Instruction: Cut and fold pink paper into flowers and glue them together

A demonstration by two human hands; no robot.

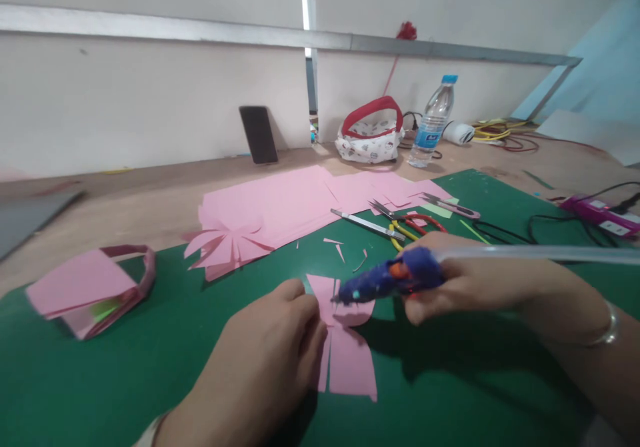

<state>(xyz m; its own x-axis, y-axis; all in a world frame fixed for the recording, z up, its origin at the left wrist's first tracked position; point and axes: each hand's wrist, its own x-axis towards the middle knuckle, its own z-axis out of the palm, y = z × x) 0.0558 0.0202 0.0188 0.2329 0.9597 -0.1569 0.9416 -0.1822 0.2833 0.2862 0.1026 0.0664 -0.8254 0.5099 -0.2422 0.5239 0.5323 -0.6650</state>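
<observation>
My right hand is wrapped round a blue hot glue gun, with a long clear glue stick running out of its back to the right. The gun's nozzle points left, over the upper part of a pink paper cutout with slits and petal-like flaps. Closed at the cutout's left edge, my left hand pinches the paper; its fingertips are partly hidden. Beneath lies a green cutting mat. Small pink scraps rest just beyond the cutout.
Behind lie pink paper sheets, a curled paper flower, tweezers, scissors and a utility knife. A folded pink paper piece sits left. Farther back stand a phone, a pouch and a water bottle.
</observation>
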